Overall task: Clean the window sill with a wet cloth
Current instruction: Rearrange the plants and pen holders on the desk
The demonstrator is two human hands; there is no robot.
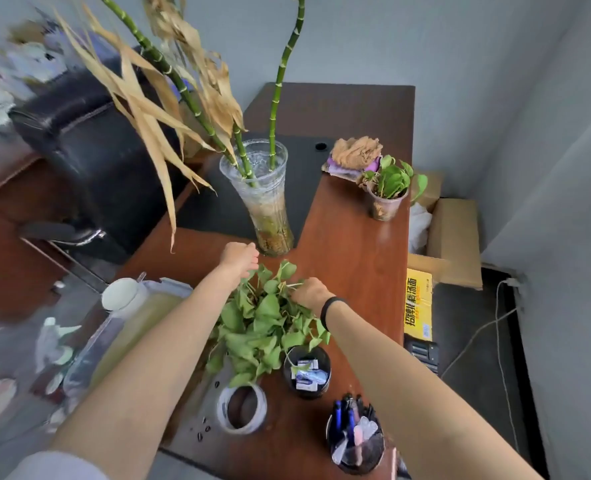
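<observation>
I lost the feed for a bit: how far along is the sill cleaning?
No wiping shows yet. Both hands, left hand and right hand, are in the leafy plant on the wooden surface; their grip is hidden by leaves. The cloths lie bunched at the far end, untouched. Still standing: glass vase, small potted plant, tape roll.

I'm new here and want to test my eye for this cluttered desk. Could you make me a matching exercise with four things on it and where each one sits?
Things:
1. tall clear glass vase with green bamboo stalks
2. crumpled tan cloth
3. white roll of tape
4. dark round holder of blue pens

Places:
A. at the near right corner of the brown wooden desk
B. near the far right edge, behind the small potted plant in a clear plastic cup
C. mid-desk, just beyond the left hand
D. near edge, in front of the leafy green plant

Pairs: 1-C, 2-B, 3-D, 4-A
</observation>
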